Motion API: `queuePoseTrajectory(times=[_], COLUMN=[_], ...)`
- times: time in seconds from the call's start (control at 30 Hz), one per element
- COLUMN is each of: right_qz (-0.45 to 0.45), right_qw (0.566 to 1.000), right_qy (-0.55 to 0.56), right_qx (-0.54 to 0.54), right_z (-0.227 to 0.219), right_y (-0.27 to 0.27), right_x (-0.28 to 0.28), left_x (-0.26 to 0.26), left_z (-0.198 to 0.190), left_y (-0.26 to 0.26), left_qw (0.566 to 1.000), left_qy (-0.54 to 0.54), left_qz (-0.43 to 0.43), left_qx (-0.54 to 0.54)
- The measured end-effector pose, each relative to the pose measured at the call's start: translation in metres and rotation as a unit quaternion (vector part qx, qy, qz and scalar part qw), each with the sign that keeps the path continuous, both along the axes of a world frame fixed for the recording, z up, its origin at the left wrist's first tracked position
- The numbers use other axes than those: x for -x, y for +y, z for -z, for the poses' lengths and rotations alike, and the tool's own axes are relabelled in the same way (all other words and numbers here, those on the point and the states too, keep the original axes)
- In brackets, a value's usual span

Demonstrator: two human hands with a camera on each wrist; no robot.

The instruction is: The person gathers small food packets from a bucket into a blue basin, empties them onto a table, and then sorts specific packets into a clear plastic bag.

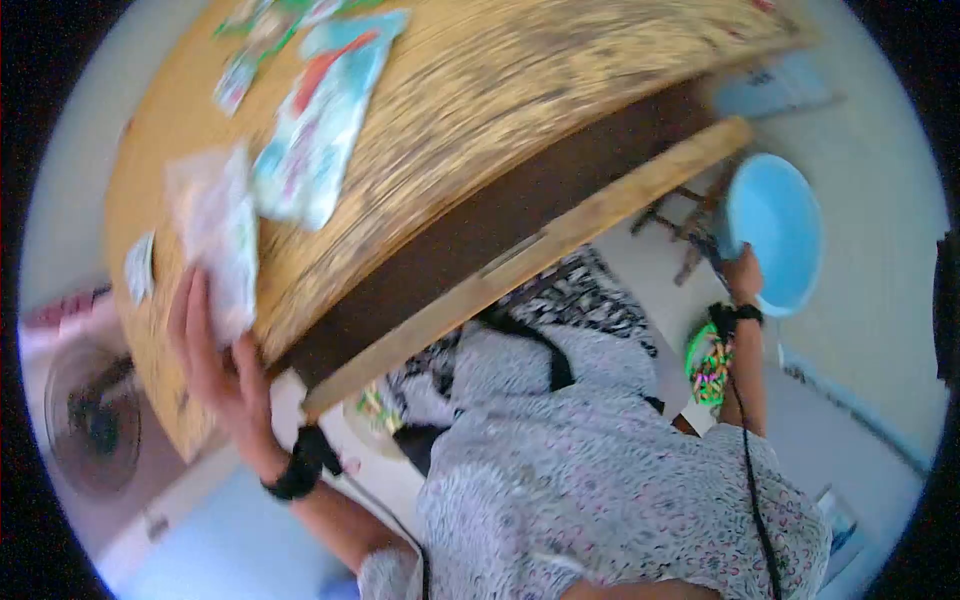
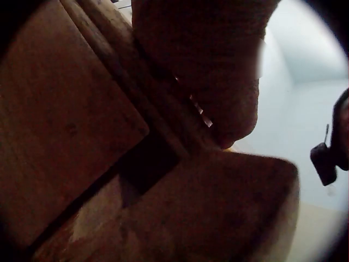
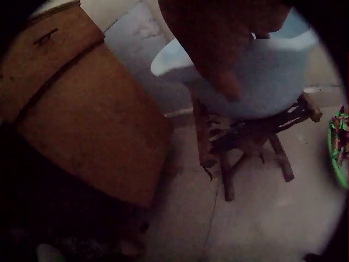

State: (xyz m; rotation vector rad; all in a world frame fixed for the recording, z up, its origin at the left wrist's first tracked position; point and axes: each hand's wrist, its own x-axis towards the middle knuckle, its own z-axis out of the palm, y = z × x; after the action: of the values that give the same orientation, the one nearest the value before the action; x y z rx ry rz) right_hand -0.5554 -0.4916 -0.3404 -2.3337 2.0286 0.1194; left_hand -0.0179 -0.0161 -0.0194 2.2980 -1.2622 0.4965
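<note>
Past patterned clothing point(image 1: 600, 470), touches likely soft packet point(image 1: 218, 215) with spread left hand point(image 1: 228, 375); pinches basin point(image 3: 265, 87), probably light, stiff, with right hand point(image 1: 743, 275); best held by rim point(image 3: 172, 59).

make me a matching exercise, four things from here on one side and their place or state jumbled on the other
Things
1. basin
2. drawer
3. green-rimmed basket
4. pale packet

Place or state
A. on the tabletop, under the fingers of the left hand
B. light blue, held by the right hand
C. holding small colourful pieces
D. open

Pairs: 1-B, 2-D, 3-C, 4-A
</note>
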Motion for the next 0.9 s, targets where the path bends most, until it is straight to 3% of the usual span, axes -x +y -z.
queuePoseTrajectory(times=[0.1, 0.17, 0.23, 0.27, 0.33, 0.43, 0.47, 0.57, 0.6, 0.67, 0.77, 0.8, 0.9], right_qz=[-0.092, -0.125, -0.022, -0.033, -0.046, -0.09, -0.081, -0.006, -0.021, -0.054, -0.219, -0.143, -0.092], right_qw=[0.996, 0.988, 0.998, 0.997, 0.996, 0.976, 0.984, 0.995, 0.995, 0.994, 0.976, 0.988, 0.991], right_qy=[-0.008, -0.052, -0.047, -0.048, -0.047, -0.052, -0.035, -0.038, -0.043, -0.057, -0.011, -0.056, -0.072], right_qx=[0.021, 0.07, 0.035, 0.05, 0.064, 0.189, 0.154, 0.088, 0.085, 0.076, 0.002, 0.019, -0.062], right_z=[0.014, 0.033, -0.012, -0.02, 0.008, 0.017, 0.015, -0.021, -0.023, 0.014, 0.11, 0.106, 0.053], right_y=[-0.025, -0.049, -0.034, -0.032, -0.055, -0.079, -0.09, -0.054, -0.051, -0.057, -0.142, -0.132, -0.094], right_x=[0.012, 0.03, -0.008, -0.015, 0.013, 0.034, 0.038, 0.002, -0.002, 0.012, 0.079, 0.059, 0.014], left_x=[-0.005, -0.004, -0.017, -0.018, -0.011, -0.011, -0.011, -0.008, -0.007, -0.009, -0.006, -0.006, -0.013], left_z=[0.004, 0.004, 0.003, 0.001, 0.013, 0.012, 0.012, 0.01, 0.009, 0.012, 0.006, 0.006, 0.01], left_y=[0.006, 0.005, 0.01, 0.012, 0.002, -0.001, -0.002, -0.005, -0.003, 0.002, -0.014, -0.015, -0.011], left_qw=[1.0, 0.997, 0.998, 0.996, 0.997, 0.996, 0.996, 0.997, 0.997, 0.996, 0.996, 0.996, 0.997], left_qy=[-0.012, 0.041, -0.007, 0.024, 0.002, -0.001, 0.008, 0.002, -0.003, -0.004, -0.013, -0.017, -0.019], left_qz=[0.006, -0.007, 0.013, -0.006, 0.017, 0.031, 0.029, 0.041, 0.046, 0.056, 0.061, 0.06, 0.049], left_qx=[0.018, 0.068, 0.069, 0.08, 0.072, 0.081, 0.085, 0.066, 0.055, 0.069, 0.065, 0.065, 0.051])
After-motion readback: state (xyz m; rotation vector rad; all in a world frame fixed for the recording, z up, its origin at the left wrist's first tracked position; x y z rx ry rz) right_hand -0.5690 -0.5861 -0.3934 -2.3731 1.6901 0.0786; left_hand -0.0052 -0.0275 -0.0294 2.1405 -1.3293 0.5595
